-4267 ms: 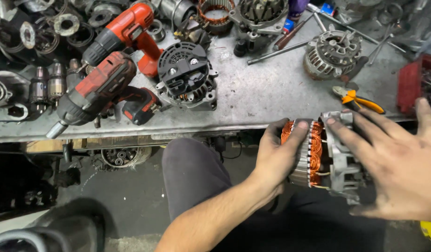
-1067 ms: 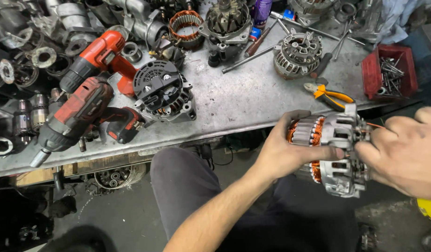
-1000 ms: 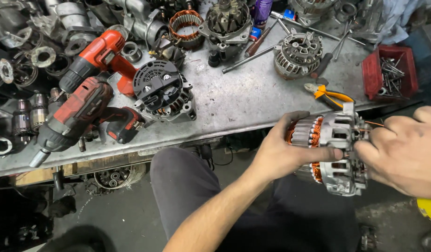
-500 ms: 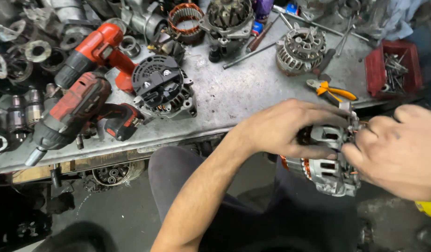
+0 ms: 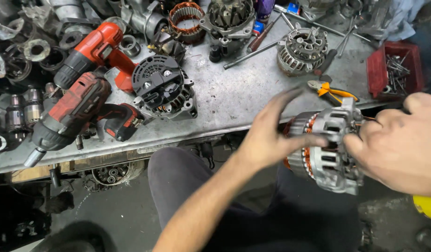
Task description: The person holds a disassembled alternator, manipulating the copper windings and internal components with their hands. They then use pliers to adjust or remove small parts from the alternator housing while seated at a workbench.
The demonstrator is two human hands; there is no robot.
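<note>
Head view: both hands work an alternator held over the lap, just off the metal workbench edge. The right hand grips its housing, fingers closed around it. The left hand is blurred — fingers spread, thumb on the casing. This looks like mid-disassembly; separating the halves would call for a firmer left-hand hold.
</note>
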